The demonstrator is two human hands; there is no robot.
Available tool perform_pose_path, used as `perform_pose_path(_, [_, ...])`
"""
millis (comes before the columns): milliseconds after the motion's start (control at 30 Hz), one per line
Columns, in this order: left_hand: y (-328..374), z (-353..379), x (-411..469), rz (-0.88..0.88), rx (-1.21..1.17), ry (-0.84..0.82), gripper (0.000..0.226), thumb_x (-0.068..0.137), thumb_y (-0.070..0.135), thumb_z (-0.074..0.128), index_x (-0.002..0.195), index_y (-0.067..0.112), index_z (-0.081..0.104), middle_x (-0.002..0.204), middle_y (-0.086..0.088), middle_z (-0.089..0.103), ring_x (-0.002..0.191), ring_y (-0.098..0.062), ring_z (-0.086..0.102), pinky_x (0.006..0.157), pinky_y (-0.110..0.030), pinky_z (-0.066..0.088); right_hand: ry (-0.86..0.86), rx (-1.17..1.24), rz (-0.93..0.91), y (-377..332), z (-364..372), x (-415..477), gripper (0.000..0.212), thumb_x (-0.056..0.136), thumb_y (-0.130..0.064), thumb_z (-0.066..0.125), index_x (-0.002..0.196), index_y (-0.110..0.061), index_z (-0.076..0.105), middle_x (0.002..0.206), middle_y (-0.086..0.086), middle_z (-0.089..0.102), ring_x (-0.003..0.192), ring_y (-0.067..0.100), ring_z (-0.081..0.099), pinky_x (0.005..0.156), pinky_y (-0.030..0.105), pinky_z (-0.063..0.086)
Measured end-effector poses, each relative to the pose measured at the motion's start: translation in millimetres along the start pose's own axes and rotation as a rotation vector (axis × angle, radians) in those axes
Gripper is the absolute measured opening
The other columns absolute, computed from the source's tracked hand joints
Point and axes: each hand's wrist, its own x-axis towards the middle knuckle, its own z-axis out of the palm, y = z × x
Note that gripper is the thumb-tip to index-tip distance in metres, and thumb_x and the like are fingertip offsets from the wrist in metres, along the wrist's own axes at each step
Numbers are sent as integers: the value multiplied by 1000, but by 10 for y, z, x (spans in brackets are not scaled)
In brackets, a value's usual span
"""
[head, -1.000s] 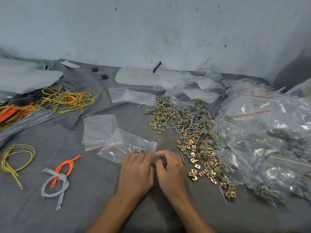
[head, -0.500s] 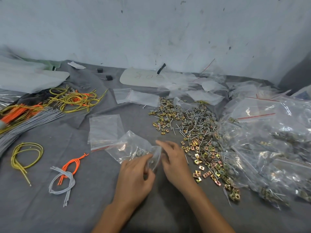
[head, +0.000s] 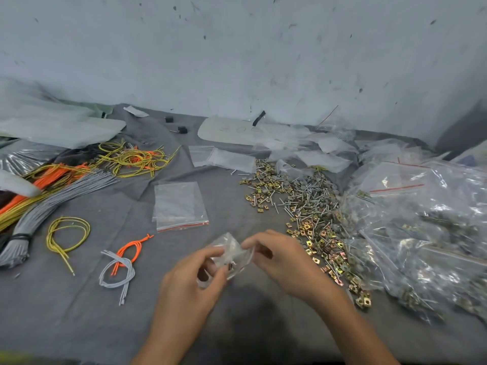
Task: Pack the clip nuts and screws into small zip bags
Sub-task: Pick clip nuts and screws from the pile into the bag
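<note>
While our left hand [head: 191,281] and right hand [head: 283,259] are pinching the zip bag [head: 229,245], we are likely sealing it, needing firm pressure

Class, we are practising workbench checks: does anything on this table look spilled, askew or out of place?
Yes. The clip nuts and screws lie loose in a sprawling heap on the grey cloth, trailing toward the near edge; nothing contains them. The small zip bag pinched between left hand and right hand looks crumpled.
</note>
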Motion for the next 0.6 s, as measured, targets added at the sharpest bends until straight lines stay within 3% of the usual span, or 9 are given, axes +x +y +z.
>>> perform_pose_path(100, [145,-193,-27,14,-64,15,14,80,39,71,94,42,71,81,18,67,73,-7,63,71,-15,46,60,-8,-60,-198,-167,-81,13,91,-20,71,102,-27,73,83,-16,54,77,0,55,69,10,37])
perform_pose_path(233, [317,-356,-127,40,-134,-11,33,76,61,66,105,47,68,90,19,69,82,-8,64,73,-10,46,151,-64,-91,-396,-393,-209,7,90,-36,73,96,-36,70,87,-17,42,82,1,49,70,12,34])
perform_pose_path(433, [493,-356,-255,34,-279,78,22,73,54,70,91,42,73,70,11,65,63,-7,57,66,-21,49,260,47,-108,-526,-668,-584,8,85,-38,77,91,-36,72,103,-13,51,100,15,54,76,27,48])
perform_pose_path(500, [597,-329,-270,-25,-413,92,24,66,53,75,85,39,76,66,8,65,60,-6,55,64,-17,49,304,141,-119,-548,-702,-747,9,84,-37,77,89,-32,73,98,-8,59,94,17,60,73,27,48])
perform_pose_path(600, [737,-322,-272,-100,-567,30,24,63,48,88,79,33,78,63,5,64,59,-3,52,59,-12,45,332,478,-39,-575,-684,-992,25,79,-42,78,89,-19,72,78,1,63,72,13,57,63,26,43])
